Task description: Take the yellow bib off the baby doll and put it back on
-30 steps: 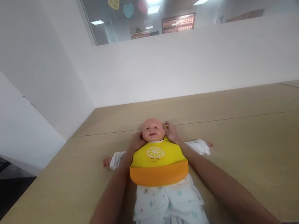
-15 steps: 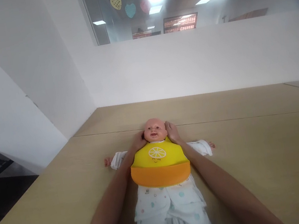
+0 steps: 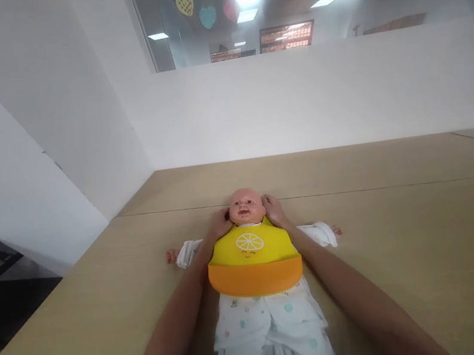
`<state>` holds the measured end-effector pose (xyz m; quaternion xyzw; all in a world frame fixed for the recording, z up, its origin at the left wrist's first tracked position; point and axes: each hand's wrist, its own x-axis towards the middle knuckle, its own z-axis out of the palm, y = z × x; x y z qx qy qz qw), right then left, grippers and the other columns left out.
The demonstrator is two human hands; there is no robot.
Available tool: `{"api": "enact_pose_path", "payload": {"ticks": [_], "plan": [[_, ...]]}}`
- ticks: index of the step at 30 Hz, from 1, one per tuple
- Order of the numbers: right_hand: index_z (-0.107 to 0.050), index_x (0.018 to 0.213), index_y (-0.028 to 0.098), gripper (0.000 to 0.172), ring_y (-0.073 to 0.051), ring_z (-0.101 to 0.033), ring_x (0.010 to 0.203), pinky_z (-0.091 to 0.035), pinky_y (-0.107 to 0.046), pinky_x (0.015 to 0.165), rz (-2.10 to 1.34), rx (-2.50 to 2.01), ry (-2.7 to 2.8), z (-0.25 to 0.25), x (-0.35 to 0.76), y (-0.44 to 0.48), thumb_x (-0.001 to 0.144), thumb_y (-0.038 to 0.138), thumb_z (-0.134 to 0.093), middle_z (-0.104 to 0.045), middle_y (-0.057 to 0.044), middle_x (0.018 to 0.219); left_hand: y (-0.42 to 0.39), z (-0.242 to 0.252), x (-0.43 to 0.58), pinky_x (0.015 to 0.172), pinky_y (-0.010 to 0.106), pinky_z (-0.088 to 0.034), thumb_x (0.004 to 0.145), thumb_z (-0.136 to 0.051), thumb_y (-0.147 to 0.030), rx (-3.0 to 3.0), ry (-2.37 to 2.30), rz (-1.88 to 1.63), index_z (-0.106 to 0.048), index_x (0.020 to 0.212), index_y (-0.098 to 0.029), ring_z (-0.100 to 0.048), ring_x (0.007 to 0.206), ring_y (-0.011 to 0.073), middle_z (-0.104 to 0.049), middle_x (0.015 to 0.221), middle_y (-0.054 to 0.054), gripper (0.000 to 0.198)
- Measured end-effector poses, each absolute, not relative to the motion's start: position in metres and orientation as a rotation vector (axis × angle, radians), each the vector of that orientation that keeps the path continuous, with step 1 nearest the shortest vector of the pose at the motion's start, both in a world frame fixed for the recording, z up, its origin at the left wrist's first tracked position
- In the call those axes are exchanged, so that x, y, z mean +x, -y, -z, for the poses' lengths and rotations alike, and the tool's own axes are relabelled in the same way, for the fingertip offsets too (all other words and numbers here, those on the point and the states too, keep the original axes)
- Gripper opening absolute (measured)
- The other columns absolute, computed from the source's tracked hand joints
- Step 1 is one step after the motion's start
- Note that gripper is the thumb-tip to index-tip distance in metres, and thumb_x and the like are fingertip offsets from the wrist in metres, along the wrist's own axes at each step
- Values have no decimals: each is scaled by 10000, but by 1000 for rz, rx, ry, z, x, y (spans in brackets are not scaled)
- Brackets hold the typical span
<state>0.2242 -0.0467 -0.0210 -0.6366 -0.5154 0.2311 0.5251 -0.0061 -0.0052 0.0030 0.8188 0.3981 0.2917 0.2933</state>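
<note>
Yellow-orange bib (image 3: pixel 253 256) sits on the doll (image 3: pixel 261 282) – doll flat on its back on the wood surface (image 3: pixel 408 221), arms out. Left hand (image 3: pixel 219 224) and right hand (image 3: pixel 273 210) rest vs. the doll's neck at the bib's top corners; fingers curled, actual grip can't be told.

Light wooden table (image 3: pixel 408 221), baby doll (image 3: pixel 257 271) supine on it

The doll's head (image 3: pixel 246 205) is turned back to face straight up, after being tilted toward the left hand (image 3: pixel 219 224) half a second ago. The right hand (image 3: pixel 274 210) is shifted slightly lower beside the neck.
</note>
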Motion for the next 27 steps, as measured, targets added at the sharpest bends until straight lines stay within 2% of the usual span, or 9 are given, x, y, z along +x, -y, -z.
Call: {"api": "enact_pose_path", "payload": {"ticks": [3,6,9,12,16,18,23,27], "plan": [[-623,916,145,398,-102,-549,723,-494,-251,733,-568,-1538,1208,20,224,48,1045,520,-597,-607,3,835,7,-6,-5,956,367,-595,702,-550,-25,2156,-1047,-770,-817,1102,-66,-760,1095,307,-806,1179,143,482],[-539,758,174,399,-116,-474,686,-384,-240,660,-572,-1533,1197,21,223,50,1053,441,-512,-545,5,724,8,-7,-5,935,362,-601,708,-561,-32,2121,-1056,-762,-818,1080,-63,-766,1077,305,-813,1152,138,454],[-477,687,209,393,-143,-449,703,-311,-268,627,-568,-1521,1188,22,222,51,1033,390,-425,-522,-12,667,8,-8,-5,912,361,-607,710,-596,-71,2117,-1080,-757,-828,1051,-87,-764,1063,310,-821,1120,127,413],[-513,706,197,389,-138,-457,698,-336,-263,632,-577,-1524,1178,24,222,49,1038,387,-445,-540,-11,679,8,-9,-5,896,361,-606,705,-624,-104,2122,-1091,-765,-835,1041,-98,-758,1052,315,-823,1104,127,397],[-626,879,144,373,-101,-547,717,-487,-245,719,-606,-1545,1167,22,224,46,1049,475,-597,-617,0,816,6,-5,-6,862,350,-592,717,-610,-120,2117,-1097,-780,-832,1015,-90,-756,1010,303,-826,1079,130,373],[-632,909,140,364,-105,-573,744,-512,-253,743,-608,-1547,1165,19,225,47,1032,483,-632,-628,-1,851,4,-1,-6,836,331,-578,731,-599,-129,2111,-1110,-790,-829,991,-92,-753,984,286,-829,1046,118,349],[-464,654,202,334,-147,-484,699,-358,-250,631,-628,-1526,1178,8,221,58,960,332,-485,-533,-6,675,-3,12,-10,757,278,-523,773,-593,-149,2151,-1174,-814,-820,961,-92,-745,891,246,-823,965,108,300],[-499,659,202,255,-160,-496,728,-345,-240,630,-695,-1475,1226,2,219,64,872,338,-470,-596,-28,694,-3,13,-12,752,259,-498,801,-581,-124,2178,-1091,-814,-818,994,-100,-745,894,227,-823,1003,106,306]]}}
